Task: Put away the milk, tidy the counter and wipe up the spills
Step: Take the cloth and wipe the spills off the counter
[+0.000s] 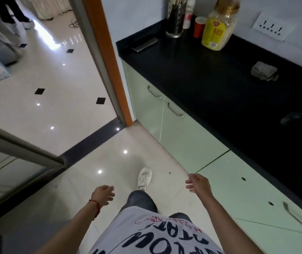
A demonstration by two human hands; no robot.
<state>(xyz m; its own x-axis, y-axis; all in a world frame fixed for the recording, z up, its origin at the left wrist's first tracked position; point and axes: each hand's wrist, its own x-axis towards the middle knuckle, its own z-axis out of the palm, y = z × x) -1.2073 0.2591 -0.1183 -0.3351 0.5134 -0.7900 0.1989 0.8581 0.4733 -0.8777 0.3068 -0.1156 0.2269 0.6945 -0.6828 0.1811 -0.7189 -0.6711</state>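
Low over the tiled floor (84, 180), the left hand (103, 196) and right hand (198, 184) hang with fingers loosely apart, holding nothing. Farther off, on the black bench (219, 92), lie a crumpled grey cloth (263, 70), then a yellow-labelled jar (218, 32), a red cup (199, 26) and a utensil holder (175, 19). No milk can be made out.

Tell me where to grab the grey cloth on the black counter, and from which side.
Take the grey cloth by its raised, bunched middle, coming from above with the right hand, which hangs empty nearest the counter. The cloth lies crumpled in a low heap, so its top folds probably give a pinch grip more than its flat edges.
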